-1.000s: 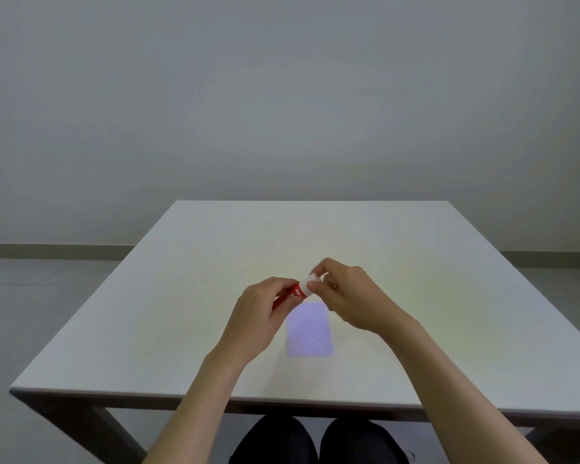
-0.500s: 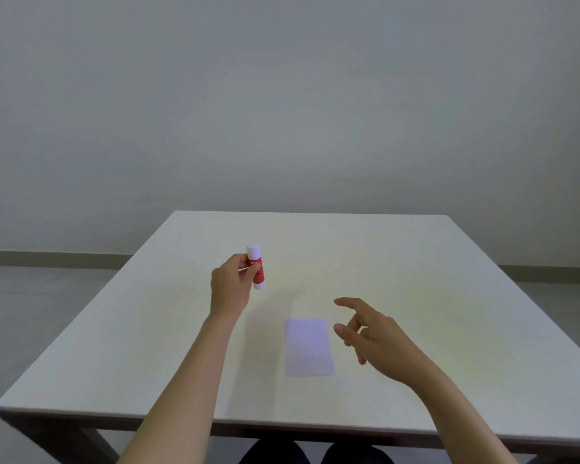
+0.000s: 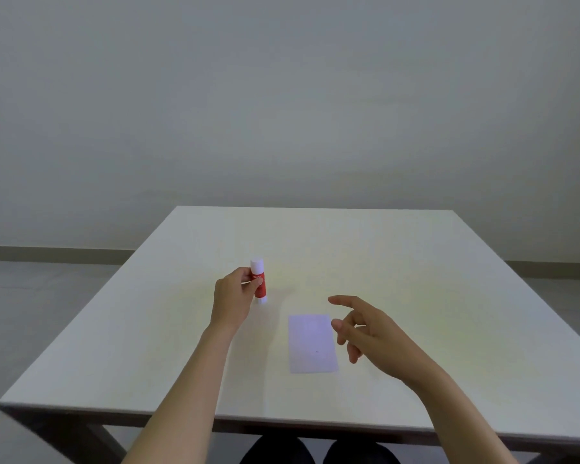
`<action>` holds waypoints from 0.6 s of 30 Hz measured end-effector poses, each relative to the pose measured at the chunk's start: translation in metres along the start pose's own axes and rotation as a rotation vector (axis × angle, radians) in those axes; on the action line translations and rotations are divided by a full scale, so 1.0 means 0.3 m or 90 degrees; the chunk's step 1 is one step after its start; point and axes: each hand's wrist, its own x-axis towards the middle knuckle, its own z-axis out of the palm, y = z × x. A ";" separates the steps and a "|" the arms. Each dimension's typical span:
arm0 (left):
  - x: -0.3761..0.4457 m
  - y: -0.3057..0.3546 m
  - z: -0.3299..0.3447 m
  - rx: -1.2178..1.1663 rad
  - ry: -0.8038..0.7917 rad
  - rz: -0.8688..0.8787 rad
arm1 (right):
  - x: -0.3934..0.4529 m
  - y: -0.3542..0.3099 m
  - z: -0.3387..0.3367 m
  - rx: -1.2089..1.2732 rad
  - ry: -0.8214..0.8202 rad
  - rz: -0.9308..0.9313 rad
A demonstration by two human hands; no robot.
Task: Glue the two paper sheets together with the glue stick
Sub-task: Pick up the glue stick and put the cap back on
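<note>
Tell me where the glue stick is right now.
The glue stick stands upright in the left hand, left of and beyond the paper on the table.

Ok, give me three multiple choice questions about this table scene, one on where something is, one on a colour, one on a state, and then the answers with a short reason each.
1. Where is the paper relative to the glue stick?
A. Nearer the person and to its right
B. Farther away and to its left
C. Underneath it

2. What colour is the glue stick's body?
A. Blue
B. Red
C. Green

3. What is the right hand doing?
A. Pinching the paper
B. Holding the cap
C. Open, holding nothing

Answers:
1. A, the paper lies flat on the table closer to the near edge, right of the stick.
2. B, the body is red with a white cap on top.
3. C, its fingers are spread beside the paper, while the left hand grips the upright stick.
</note>
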 end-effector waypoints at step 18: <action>-0.041 -0.016 -0.021 -0.039 -0.075 -0.032 | -0.038 -0.030 0.004 -0.031 -0.018 0.000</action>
